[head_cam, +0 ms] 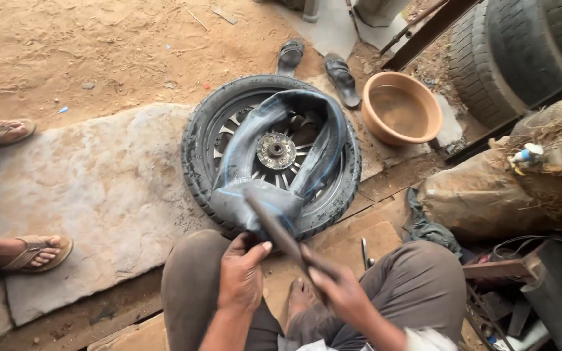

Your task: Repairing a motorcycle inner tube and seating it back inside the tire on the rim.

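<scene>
At frame centre, the wheel (271,156) lies flat on a stone slab (99,188). The left hand (242,273) pinches the loose inner tube (281,162) steady; the right hand (339,289) is closed around a tyre lever (281,231), pointed at the tube.

A flat stone slab (99,188) set in sandy ground (99,45) carries the wheel (203,162), which lies flat on its right end. Beyond the wheel, a pair of black sandals (317,68) rests on the ground. Right of the wheel stands a brown basin (401,107). Wooden planks (352,237) lie just nearer than the wheel.
</scene>
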